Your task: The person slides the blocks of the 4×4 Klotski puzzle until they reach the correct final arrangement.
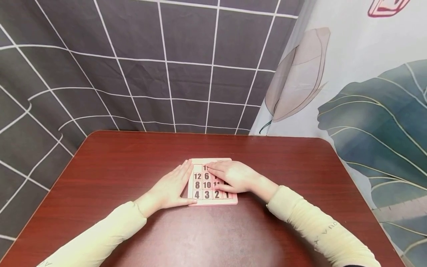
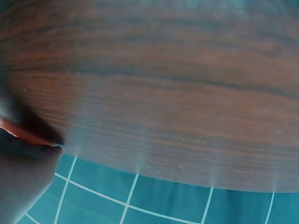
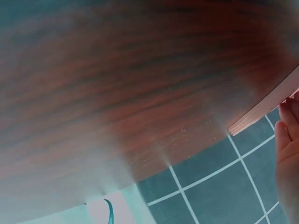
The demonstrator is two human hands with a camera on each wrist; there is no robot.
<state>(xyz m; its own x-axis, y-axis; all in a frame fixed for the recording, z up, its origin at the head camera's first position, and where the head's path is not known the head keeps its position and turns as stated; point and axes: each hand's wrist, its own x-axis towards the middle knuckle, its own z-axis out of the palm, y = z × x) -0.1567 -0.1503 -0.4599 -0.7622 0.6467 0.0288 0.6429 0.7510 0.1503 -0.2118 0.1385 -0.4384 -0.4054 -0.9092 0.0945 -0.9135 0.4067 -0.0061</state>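
Note:
A sliding number puzzle [image 1: 207, 203] with a pale pink frame lies flat on the table. Its tiles carry black numbers, among them 12, 6, 8, 10, 4 and 3; a blank slot shows at the top left. My left hand [image 1: 171, 189] rests along the puzzle's left edge, fingers straight, thumb at the lower left corner. Over the right-hand tiles lies my right hand [image 1: 237, 177] with extended fingers, covering several numbers. In the left wrist view, part of the left hand [image 2: 25, 179] touches the puzzle's reddish edge [image 2: 23, 134]. The right wrist view catches the right hand [image 3: 288, 154] beside the frame's side [image 3: 261, 110].
The reddish-brown wooden table [image 1: 133, 155] has rounded far corners. Behind it hangs a dark grey curtain [image 1: 186, 81] with a white grid, and to the right a pale curtain [image 1: 360, 111] printed with large leaves.

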